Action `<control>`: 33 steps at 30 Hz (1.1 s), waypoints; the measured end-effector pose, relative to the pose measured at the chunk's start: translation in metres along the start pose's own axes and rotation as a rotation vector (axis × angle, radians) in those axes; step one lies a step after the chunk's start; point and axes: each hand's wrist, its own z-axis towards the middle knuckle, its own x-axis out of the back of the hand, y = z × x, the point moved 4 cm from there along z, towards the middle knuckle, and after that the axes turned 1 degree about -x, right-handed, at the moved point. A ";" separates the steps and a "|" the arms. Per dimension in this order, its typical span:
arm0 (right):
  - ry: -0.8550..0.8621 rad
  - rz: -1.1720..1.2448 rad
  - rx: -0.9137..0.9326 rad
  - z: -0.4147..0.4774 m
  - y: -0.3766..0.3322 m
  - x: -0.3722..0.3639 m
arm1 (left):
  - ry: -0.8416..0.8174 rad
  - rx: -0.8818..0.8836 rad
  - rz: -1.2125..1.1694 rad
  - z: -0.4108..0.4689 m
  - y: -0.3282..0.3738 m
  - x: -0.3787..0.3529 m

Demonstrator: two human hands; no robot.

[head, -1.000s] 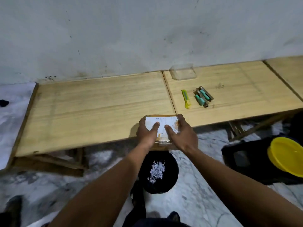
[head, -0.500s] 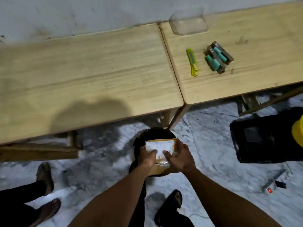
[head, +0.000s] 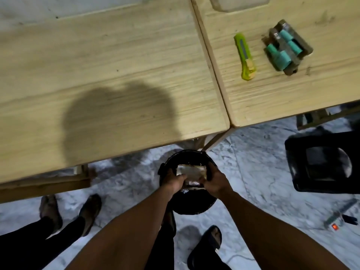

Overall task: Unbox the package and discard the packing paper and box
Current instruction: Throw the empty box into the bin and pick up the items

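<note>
A small brown cardboard box (head: 191, 172) with a white label on top is held low over a round black bin (head: 194, 208) on the floor. My left hand (head: 174, 181) grips the box's left side and my right hand (head: 214, 183) grips its right side. A scrap of white shredded paper (head: 185, 190) shows in the bin just under the box. The unboxed items, several teal-capped pieces in a brown holder (head: 286, 49), lie on the right wooden table (head: 272, 98).
A yellow-green box cutter (head: 245, 56) lies on the right table. The left wooden table (head: 97, 75) is bare. A black stool (head: 323, 162) stands on the marble floor at the right. Another person's legs and feet (head: 50, 217) are at the left; my sandalled foot (head: 206, 244) is below.
My hands carried the box from the table edge down to the bin on the floor. The view tilted downward and closer to the floor.
</note>
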 end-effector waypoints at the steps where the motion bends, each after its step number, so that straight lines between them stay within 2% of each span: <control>1: 0.004 -0.006 0.027 -0.008 -0.007 0.007 | 0.010 -0.029 0.024 -0.012 0.010 0.004; 3: 0.021 -0.027 0.072 -0.030 -0.028 0.025 | 0.016 -0.106 0.098 -0.037 0.032 0.011; 7: 0.018 -0.160 0.147 -0.078 -0.068 0.061 | -0.035 -0.133 0.276 -0.080 0.060 0.020; 10: 0.050 -0.210 0.266 -0.116 -0.101 0.098 | -0.193 -0.205 0.464 -0.142 0.100 0.030; 12: 0.157 -0.255 0.353 -0.141 -0.122 0.128 | -0.324 -0.143 0.577 -0.182 0.120 0.042; 14: 0.336 -0.283 0.453 -0.158 -0.141 0.160 | -0.472 -0.127 0.682 -0.212 0.142 0.051; 17: 0.524 -0.216 0.524 -0.163 -0.166 0.216 | -0.519 -0.200 0.661 -0.231 0.188 0.064; 20: 0.603 -0.167 0.499 -0.155 -0.184 0.268 | -0.430 -0.342 0.450 -0.241 0.239 0.080; 23: 0.653 -0.169 0.396 -0.134 -0.190 0.310 | -0.149 -0.573 0.327 -0.226 0.286 0.099; 26: 0.585 -0.248 0.269 -0.106 -0.189 0.340 | 0.179 -0.683 0.432 -0.206 0.315 0.111; 33: 0.422 -0.441 0.041 -0.019 -0.181 0.379 | 0.613 -0.759 0.664 -0.145 0.346 0.124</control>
